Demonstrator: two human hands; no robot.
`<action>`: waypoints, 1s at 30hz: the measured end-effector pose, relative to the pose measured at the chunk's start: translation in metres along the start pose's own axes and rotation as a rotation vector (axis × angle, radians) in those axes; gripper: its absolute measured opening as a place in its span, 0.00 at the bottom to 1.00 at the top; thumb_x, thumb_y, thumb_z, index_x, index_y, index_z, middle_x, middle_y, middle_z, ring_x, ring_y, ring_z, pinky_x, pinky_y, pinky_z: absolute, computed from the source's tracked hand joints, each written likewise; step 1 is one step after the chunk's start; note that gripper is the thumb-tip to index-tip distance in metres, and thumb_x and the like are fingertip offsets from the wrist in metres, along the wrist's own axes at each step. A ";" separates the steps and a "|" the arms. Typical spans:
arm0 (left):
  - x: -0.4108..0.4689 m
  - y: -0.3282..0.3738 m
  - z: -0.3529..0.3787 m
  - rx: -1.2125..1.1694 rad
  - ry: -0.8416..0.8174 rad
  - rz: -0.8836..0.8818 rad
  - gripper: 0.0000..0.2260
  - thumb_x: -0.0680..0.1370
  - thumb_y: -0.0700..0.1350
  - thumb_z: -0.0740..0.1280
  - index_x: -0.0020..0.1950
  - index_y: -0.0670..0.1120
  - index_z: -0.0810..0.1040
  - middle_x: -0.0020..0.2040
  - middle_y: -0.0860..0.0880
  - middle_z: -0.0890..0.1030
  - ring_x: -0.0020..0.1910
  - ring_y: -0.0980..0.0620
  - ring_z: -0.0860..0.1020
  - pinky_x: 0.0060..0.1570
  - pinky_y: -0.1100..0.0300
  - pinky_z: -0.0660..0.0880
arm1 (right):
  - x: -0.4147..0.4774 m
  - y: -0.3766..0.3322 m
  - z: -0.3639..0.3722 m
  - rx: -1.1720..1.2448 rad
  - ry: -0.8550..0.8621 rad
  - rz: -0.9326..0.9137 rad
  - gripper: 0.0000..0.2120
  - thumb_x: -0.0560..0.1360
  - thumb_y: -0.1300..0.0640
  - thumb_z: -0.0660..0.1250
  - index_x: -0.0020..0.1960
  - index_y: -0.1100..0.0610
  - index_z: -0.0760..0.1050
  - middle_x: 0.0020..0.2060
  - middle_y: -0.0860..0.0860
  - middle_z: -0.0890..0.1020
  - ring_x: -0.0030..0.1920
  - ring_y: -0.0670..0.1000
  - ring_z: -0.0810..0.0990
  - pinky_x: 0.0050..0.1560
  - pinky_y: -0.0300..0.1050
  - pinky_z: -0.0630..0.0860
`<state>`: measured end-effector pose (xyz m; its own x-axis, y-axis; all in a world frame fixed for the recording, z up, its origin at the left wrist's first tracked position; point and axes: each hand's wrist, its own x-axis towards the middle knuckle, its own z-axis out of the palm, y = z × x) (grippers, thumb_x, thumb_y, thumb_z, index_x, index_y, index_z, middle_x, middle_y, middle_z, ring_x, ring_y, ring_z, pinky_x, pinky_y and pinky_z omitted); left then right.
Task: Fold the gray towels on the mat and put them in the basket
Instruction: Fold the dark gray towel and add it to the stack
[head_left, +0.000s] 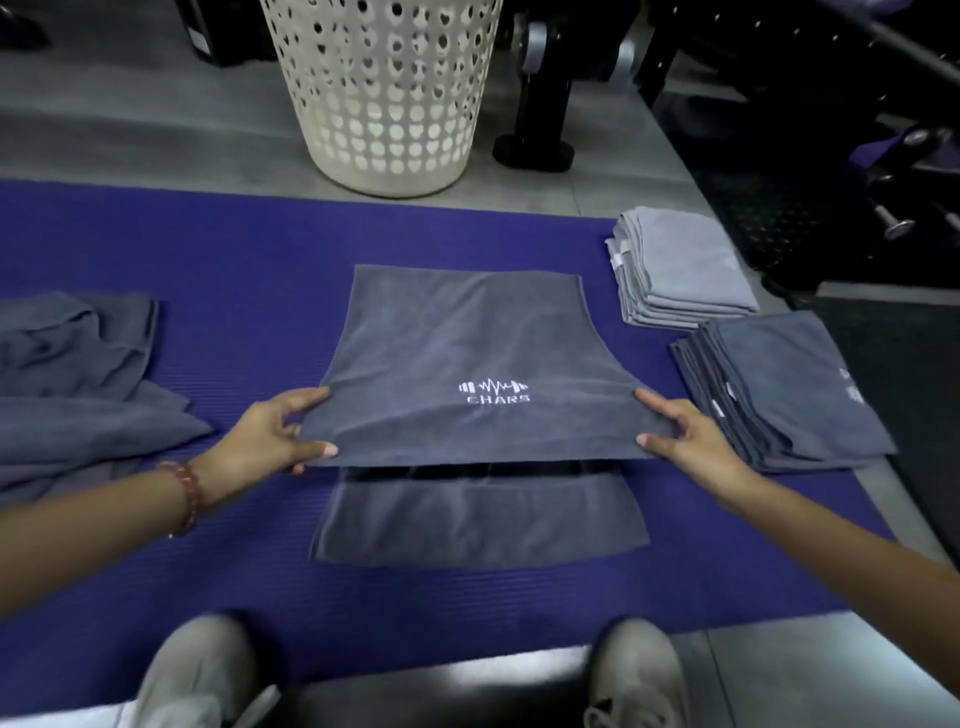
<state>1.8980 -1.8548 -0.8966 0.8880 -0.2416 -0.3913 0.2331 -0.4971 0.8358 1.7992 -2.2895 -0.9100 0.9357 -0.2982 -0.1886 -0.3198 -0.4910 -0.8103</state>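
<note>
A gray towel (457, 338) with a white logo (493, 391) is held by both hands over the purple mat (234, 249). Its left edge is pinched by the left hand (270, 434): the thumb is laid on top of the cloth, the index finger is stretched along the edge, and the other fingers (291, 430) are curled below it. The right edge is pinched in the same way by the right hand (685, 436), with the thumb on top and the fingers (662, 405) only a little spread. The pinched part is lifted from the mat, and a lower layer of the same towel is seen flat on the mat, nearer to the person than the fingers. The far edge of the towel lies on the mat beyond the fingers.

Left of the left fingers, a heap of loose gray towels (78, 374) is spread on the mat. Right of the right fingers, a stack of dark gray folded towels (795, 384) is placed, and beyond it a stack of light gray folded towels (680, 265). The white perforated basket (384, 104) stands on the floor beyond the mat, well apart from both hands. A beaded bracelet (184, 491) is worn on the left wrist.
</note>
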 end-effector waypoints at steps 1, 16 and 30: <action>-0.007 -0.010 0.007 0.030 -0.017 -0.008 0.31 0.69 0.28 0.71 0.71 0.39 0.66 0.58 0.41 0.76 0.21 0.61 0.72 0.22 0.70 0.69 | -0.011 0.011 0.004 -0.028 -0.039 0.044 0.29 0.71 0.71 0.69 0.70 0.59 0.68 0.56 0.57 0.72 0.59 0.50 0.71 0.55 0.26 0.66; -0.008 -0.083 0.033 0.267 -0.100 0.089 0.20 0.68 0.30 0.73 0.46 0.52 0.71 0.46 0.51 0.73 0.24 0.60 0.74 0.28 0.69 0.71 | -0.044 0.079 0.045 -0.051 -0.013 0.202 0.20 0.73 0.76 0.62 0.57 0.56 0.75 0.52 0.56 0.76 0.38 0.38 0.79 0.35 0.27 0.75; -0.019 -0.099 0.043 0.466 -0.141 0.124 0.19 0.69 0.31 0.72 0.46 0.54 0.72 0.43 0.48 0.68 0.42 0.53 0.66 0.44 0.64 0.63 | -0.054 0.075 0.039 -0.440 -0.262 0.151 0.27 0.71 0.70 0.69 0.67 0.55 0.67 0.54 0.55 0.63 0.53 0.49 0.66 0.64 0.39 0.62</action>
<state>1.8410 -1.8371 -0.9885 0.8280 -0.4167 -0.3752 -0.1009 -0.7690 0.6313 1.7307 -2.2784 -0.9821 0.8624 -0.2048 -0.4630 -0.4331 -0.7721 -0.4650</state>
